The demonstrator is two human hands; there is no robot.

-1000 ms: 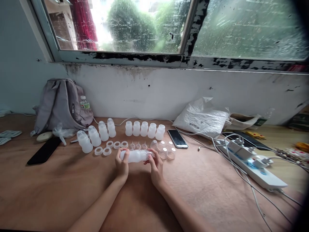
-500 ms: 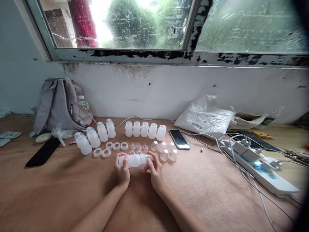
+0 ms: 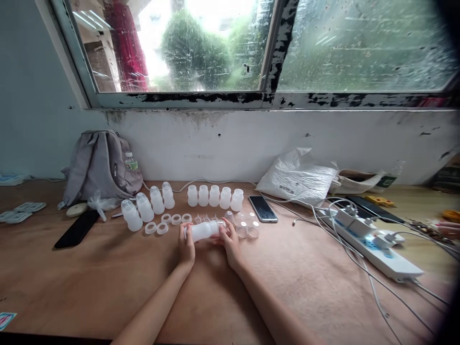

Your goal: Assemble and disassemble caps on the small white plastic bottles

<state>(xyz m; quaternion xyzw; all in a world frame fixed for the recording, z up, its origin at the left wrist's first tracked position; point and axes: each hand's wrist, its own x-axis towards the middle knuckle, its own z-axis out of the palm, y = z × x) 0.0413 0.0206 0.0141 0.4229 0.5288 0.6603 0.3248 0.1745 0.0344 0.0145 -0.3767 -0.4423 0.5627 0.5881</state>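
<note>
Gripping a translucent white plastic bottle (image 3: 203, 231) sideways, left hand (image 3: 187, 247) around its base, right hand (image 3: 229, 242) pinching its neck, just before the loose white rings (image 3: 166, 219); likely to slip and scatter them.

head cam | looks fwd+down over table (image 3: 89, 287) | faces wall w/ window (image 3: 215, 48) | mid range, single view

Both bare forearms reach forward from the lower edge and draw together toward the middle. The left hand (image 3: 187, 246) is curled, fingers wrapped over and thumb underneath, knuckles up. The right hand (image 3: 229, 241) sits just beside it, fingers bent inward toward the left, wrist low and angled slightly outward.
</note>
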